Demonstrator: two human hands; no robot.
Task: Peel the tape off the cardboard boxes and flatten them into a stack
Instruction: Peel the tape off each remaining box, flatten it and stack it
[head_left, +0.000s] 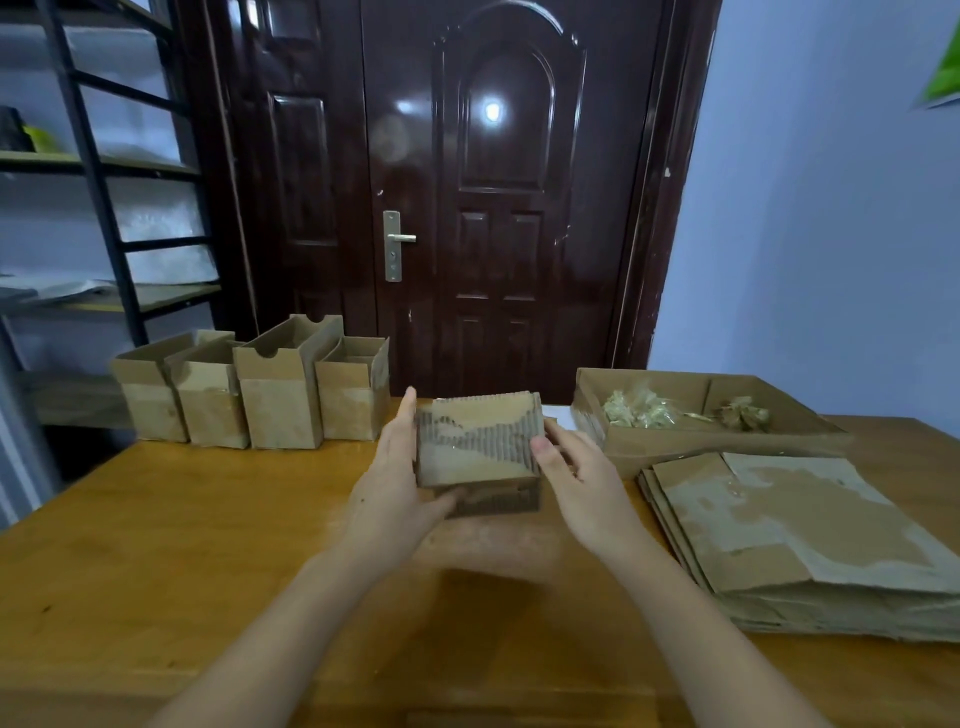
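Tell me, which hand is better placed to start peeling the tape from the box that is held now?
Probably the right hand: its thumb lies on the top face of the held box, near the shiny tape remnant. The left hand cradles the box's side and underside, so it suits steadying.

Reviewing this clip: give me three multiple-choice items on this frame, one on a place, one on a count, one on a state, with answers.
1. Where does the flattened cardboard stack lie?
A. On the table's right side
B. On the shelf
C. Against the door

2. How many open boxes stand in the row at the table's far left?
A. Two
B. Four
C. Six

3. What is the state of the small box?
A. Lying flat on the stack
B. Held between both hands
C. Standing in the row

Answers: 1 A, it lies in front of the tray; 2 B, four stand side by side; 3 B, left hand and right hand grip its sides.
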